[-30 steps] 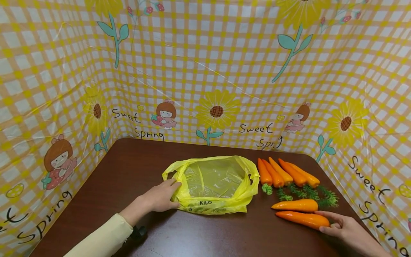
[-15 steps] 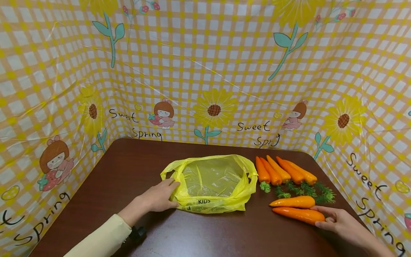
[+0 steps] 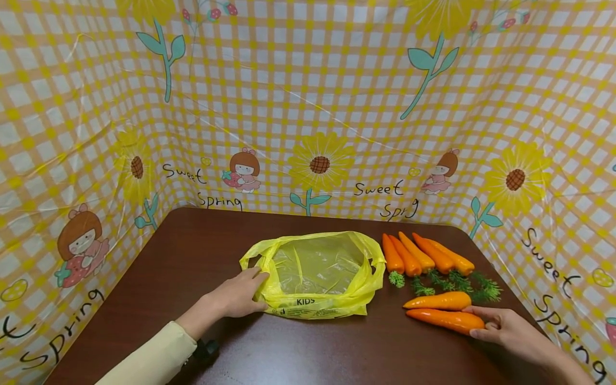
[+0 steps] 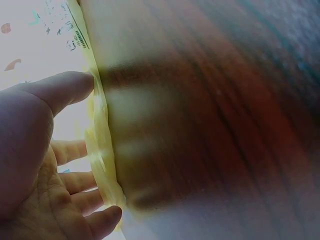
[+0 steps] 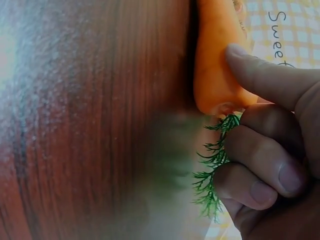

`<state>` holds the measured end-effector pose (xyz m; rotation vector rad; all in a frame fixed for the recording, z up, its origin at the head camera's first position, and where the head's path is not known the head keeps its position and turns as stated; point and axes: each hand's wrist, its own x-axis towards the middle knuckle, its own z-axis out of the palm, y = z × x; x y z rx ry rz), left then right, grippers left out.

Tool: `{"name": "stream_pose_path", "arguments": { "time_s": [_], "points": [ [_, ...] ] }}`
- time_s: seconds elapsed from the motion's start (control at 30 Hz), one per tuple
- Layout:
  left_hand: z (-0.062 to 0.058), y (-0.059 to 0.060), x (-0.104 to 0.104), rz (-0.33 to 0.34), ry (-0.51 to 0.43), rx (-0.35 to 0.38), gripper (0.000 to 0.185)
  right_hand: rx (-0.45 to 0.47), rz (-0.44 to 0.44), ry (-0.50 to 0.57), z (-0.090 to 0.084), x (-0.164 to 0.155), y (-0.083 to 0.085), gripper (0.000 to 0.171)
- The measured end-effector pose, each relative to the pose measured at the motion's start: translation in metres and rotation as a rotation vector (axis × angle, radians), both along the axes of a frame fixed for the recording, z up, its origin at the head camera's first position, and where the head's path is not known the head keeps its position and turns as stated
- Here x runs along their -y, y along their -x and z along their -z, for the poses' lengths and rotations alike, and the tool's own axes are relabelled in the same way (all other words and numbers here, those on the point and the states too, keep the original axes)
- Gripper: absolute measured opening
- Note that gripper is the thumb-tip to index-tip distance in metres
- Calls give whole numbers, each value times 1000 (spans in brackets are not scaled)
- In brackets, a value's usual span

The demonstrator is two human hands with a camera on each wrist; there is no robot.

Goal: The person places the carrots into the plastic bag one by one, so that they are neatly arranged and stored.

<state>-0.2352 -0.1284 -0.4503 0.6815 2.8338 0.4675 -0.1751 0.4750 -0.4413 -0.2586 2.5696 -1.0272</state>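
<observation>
A yellow plastic bag [image 3: 320, 307] lies mid-table with its wide mouth facing up, its inside visible. My left hand [image 3: 238, 294] rests against the bag's left end; the left wrist view shows the thumb and spread fingers [image 4: 77, 182] touching the plastic. At the table's right, my right hand [image 3: 505, 331] pinches the thick end of an orange carrot [image 3: 445, 320], thumb on top, as the right wrist view shows. Green leaves [image 5: 212, 170] hang by the curled fingers there. Another carrot [image 3: 438, 301] lies right alongside the held one.
Several more carrots [image 3: 409, 256] with leafy green tops [image 3: 454, 283] lie side by side at the back right, close to the bag. A checked, flower-printed cloth [image 3: 317, 107] walls off the table [image 3: 192, 240] at the back and both sides.
The view has shifted slightly. My right hand, pinching the carrot, has moved a little forward and left, bringing it closer to the neighbouring carrot. My left hand stays against the bag.
</observation>
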Motion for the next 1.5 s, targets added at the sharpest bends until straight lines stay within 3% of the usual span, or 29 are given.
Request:
{"name": "stream_pose_path", "arguments": {
  "time_s": [0.07,0.2,0.3,0.53,0.77,1.0,1.5],
  "points": [
    [1,0,0,0,2,1,74,-30,-9,-17,0,1,0,68],
    [1,1,0,0,7,1,74,-233,-72,-89,0,3,-3,53],
    [2,1,1,5,6,-5,74,-317,-101,-110,-2,6,-5,45],
    [1,1,1,11,-1,-14,74,-88,-73,23,-16,10,0,65],
    [1,1,1,6,-2,-17,75,-197,-83,-37,-28,18,-1,59],
    [3,2,1,9,4,-27,75,-193,-30,-64,-44,29,2,60],
    [4,2,0,2,-1,-6,75,-313,-63,-52,-64,64,20,51]
  ]
}}
